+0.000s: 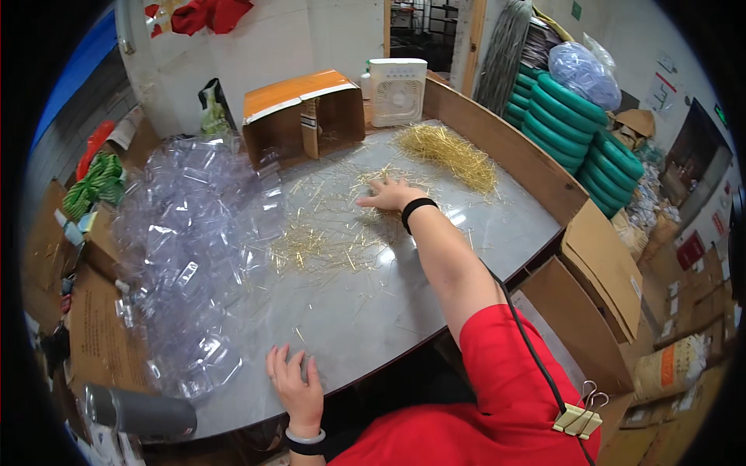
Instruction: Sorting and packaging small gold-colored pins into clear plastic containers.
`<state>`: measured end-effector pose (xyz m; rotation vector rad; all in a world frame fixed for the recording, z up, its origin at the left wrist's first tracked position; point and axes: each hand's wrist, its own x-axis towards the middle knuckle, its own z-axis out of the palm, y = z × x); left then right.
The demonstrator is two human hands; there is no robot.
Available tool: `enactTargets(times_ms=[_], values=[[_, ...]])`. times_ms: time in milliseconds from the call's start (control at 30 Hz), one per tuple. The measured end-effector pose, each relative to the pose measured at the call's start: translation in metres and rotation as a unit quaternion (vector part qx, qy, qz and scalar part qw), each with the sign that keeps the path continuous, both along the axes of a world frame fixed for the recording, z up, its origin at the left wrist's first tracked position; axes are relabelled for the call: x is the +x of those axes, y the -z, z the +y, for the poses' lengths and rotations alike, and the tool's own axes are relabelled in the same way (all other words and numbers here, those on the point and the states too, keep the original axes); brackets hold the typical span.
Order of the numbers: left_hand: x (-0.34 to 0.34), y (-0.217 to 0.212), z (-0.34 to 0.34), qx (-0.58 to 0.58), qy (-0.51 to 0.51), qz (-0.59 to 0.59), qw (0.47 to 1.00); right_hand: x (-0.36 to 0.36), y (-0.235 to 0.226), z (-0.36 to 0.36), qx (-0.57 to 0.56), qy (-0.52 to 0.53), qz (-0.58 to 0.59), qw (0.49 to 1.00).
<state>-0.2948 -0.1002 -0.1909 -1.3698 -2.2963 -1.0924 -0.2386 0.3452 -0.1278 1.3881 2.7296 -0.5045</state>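
Note:
My right hand (388, 194) reaches across the grey table (365, 311) with its fingers spread, lying among thin gold wire pins (307, 245) scattered over the middle. Just beyond it, a dense heap of the same gold pins (447, 154) lies toward the far right. My left hand (297, 384) rests at the table's near edge, fingers apart and holding nothing; a few loose pins lie in front of its fingertips. Left of both hands spreads a large pile of clear plastic pieces (190, 264), apparently small boxes or covers.
An open cardboard box (303, 116) with a divider and a white fan (398, 92) stand at the back. A wooden board (497, 147) walls the right side. Coiled green hoses (559, 124) are stacked beyond it. A dark grey bottle (140, 412) lies at the near left; an open carton (575, 303) is at right.

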Motion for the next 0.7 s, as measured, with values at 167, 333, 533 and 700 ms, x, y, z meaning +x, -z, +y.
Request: enactTargets(times_ms=[167,333,533,700], values=[[-0.007,0.002,-0.006,-0.026,0.017,0.028,0.999,-0.011,0.011,-0.045,-0.014,-0.015,-0.072,0.997],[-0.007,-0.001,-0.003,-0.036,0.040,0.008,0.999,0.016,0.012,-0.078,0.004,-0.043,-0.099,0.994],[-0.012,0.001,-0.005,-0.025,0.053,-0.005,0.998,0.044,0.010,-0.110,0.035,-0.115,-0.057,0.991],[-0.014,-0.001,-0.014,-0.002,0.042,-0.013,0.999,0.089,0.012,-0.122,-0.002,-0.203,0.092,0.975]])
